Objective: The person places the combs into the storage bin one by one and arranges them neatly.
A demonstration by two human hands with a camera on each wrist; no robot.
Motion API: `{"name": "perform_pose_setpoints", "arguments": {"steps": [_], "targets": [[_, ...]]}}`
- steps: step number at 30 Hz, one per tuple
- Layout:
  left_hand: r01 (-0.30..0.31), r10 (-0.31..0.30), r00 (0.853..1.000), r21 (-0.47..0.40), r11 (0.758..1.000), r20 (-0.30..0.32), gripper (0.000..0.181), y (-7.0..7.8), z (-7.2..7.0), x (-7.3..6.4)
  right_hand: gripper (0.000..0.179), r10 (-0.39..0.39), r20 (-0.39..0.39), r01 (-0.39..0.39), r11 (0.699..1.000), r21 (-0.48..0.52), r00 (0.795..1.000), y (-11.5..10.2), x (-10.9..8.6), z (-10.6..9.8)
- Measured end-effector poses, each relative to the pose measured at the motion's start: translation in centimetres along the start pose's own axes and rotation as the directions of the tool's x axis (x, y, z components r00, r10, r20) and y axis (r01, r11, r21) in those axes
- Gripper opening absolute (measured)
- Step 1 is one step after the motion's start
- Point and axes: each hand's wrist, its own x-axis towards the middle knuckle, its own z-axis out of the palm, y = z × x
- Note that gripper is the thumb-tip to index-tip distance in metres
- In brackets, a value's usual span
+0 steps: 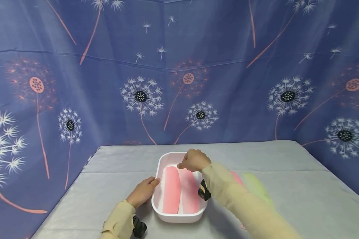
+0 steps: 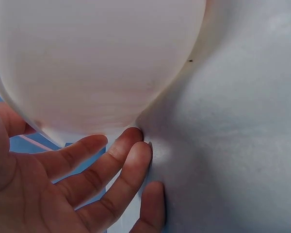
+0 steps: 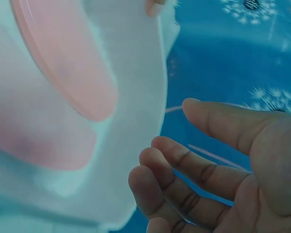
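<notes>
Light is even and soft in the head view, bright enough, with faint shadows under the white tray (image 1: pixel 179 217) and the sleeves. The backdrop bows at the edges from a wide lens. The right sleeve (image 1: pixel 251 205) is smeared, perhaps by motion. Both wrist views are close and soft-focused, the right one tinted bluish, the left washed pale.

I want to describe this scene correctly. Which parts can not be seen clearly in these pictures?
- Head view: the right arm covers most of the pink and green things; blurred.
- Head view: the right hand hides the tray's far end.
- Left wrist view: the tray wall hides its contents.
</notes>
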Motion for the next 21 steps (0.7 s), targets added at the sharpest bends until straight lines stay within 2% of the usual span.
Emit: {"name": "perform_pose_setpoints", "arguments": {"steps": [5, 10, 16, 21], "targets": [[-0.002, 0.002, 1.000, 0.002, 1.000, -0.006, 0.045, -0.1, -0.1, 0.0, 0.021, 0.002, -0.026, 0.000, 0.997, 0.075, 1.000, 1.0, -0.5, -1.8], [-0.002, 0.002, 1.000, 0.016, 1.000, -0.012, 0.045, 0.0, -0.2, -0.1, 0.027, 0.038, -0.022, -0.035, 0.993, 0.116, 0.999, 2.5, -0.6, -3.6], [-0.005, 0.005, 1.000, 0.000, 1.000, -0.009, 0.045, 0.0, -0.1, -0.2, 0.034, 0.071, -0.026, -0.068, 0.991, 0.116, 0.997, 5.4, -1.4, -5.4], [-0.001, 0.000, 1.000, -0.013, 1.000, -0.013, 0.044, -0.1, 0.1, -0.1, 0.032, 0.124, -0.035, -0.119, 0.985, 0.122, 0.992, 8.3, -2.0, -6.0]]}}
